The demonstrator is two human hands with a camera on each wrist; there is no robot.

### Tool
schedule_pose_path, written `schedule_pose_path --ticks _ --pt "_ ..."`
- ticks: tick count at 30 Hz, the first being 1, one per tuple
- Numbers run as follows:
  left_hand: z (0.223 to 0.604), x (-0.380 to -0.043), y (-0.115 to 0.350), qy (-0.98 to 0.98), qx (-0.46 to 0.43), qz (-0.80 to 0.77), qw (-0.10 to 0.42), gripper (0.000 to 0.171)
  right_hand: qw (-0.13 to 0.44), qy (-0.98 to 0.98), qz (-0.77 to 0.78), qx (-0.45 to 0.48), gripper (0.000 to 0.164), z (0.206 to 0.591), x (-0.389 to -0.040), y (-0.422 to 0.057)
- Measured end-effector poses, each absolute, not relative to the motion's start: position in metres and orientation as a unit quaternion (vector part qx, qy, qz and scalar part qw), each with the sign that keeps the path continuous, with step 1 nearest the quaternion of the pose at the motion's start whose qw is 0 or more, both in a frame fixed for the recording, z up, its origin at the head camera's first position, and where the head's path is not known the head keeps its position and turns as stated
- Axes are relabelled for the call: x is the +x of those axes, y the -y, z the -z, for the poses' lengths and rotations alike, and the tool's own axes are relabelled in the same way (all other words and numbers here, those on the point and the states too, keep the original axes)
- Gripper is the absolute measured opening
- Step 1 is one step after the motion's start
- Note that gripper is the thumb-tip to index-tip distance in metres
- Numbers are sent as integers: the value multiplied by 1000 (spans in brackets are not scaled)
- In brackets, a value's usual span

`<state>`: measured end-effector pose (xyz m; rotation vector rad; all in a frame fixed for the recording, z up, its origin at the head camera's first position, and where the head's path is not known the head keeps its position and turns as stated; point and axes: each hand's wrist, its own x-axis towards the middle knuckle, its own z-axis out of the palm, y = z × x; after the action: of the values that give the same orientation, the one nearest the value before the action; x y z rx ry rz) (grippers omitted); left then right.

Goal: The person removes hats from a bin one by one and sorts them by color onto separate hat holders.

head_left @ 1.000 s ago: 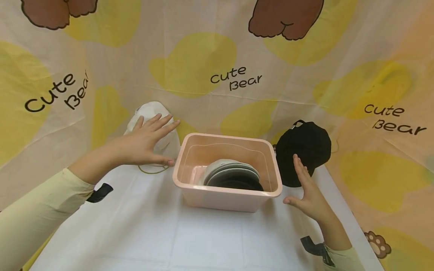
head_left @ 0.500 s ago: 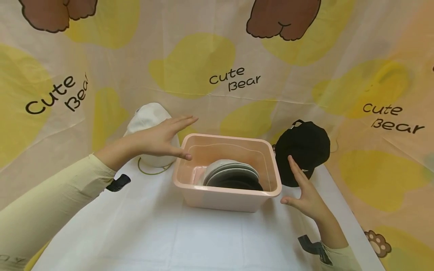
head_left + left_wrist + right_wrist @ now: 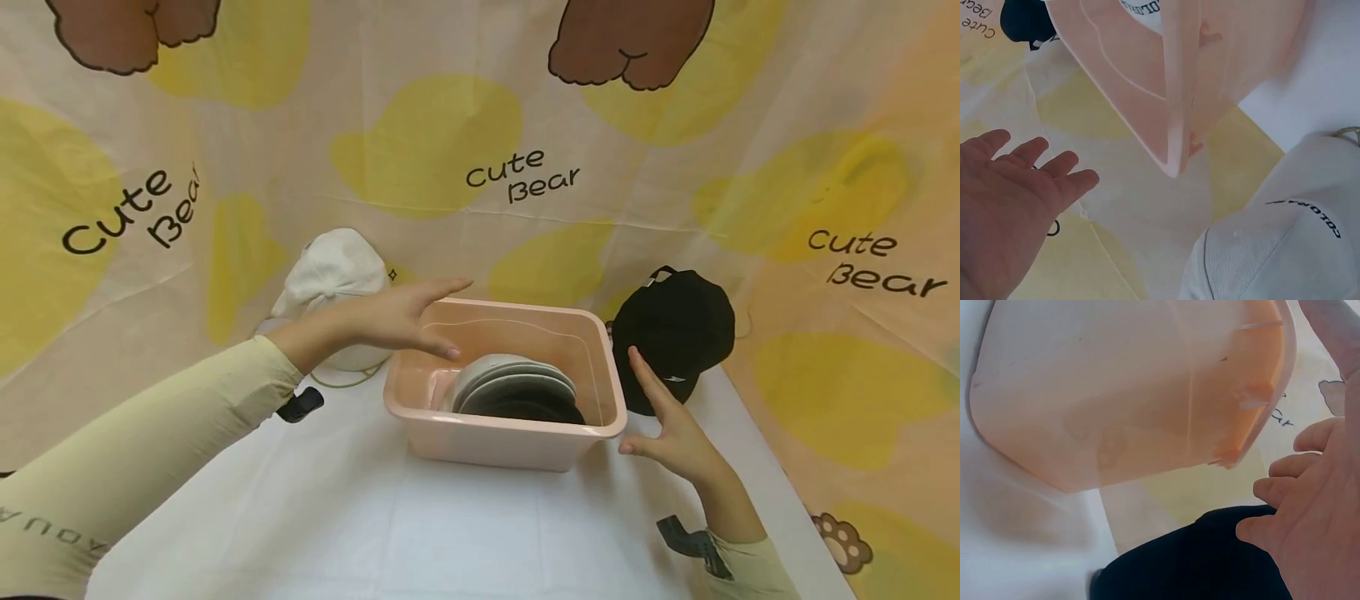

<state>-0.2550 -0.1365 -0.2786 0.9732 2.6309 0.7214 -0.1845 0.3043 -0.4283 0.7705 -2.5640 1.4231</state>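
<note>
On the white table point(image 3: 465, 542), near the middle: upright pink bin point(image 3: 487, 442), liable to skid or tip if pushed from one side only. Inside, nested caps point(image 3: 517, 380), possibly spilling if tilted by uneven lifting. Outside, at left, a white cap point(image 3: 341, 258); at right, a black cap point(image 3: 678, 321); both perhaps easily knocked by a careless sweep. Left hand point(image 3: 393, 318) spread, holding nothing, overlapping the rear left corner in the head view yet apart in the wrist view; right hand point(image 3: 675, 429) likewise spread, beside the right end.

"Cute Bear" on backdrop point(image 3: 457, 250); "COLOR…" on white cap point(image 3: 1272, 244); sleeve lettering point(image 3: 66, 535) unclear.
</note>
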Motion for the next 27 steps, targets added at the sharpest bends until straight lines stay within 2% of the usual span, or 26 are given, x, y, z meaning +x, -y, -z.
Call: schedule_pose_path --ticks 13,20,27 --pt "292 -259 116 -890 338 -269 145 109 40 842 -469 263 133 434 -187 -299" --pt "298 -264 103 -881 363 -261 154 97 36 844 -465 267 126 435 -186 -298" --pt "310 -267 91 -883 339 -279 166 77 36 833 -472 286 121 435 -185 -297"
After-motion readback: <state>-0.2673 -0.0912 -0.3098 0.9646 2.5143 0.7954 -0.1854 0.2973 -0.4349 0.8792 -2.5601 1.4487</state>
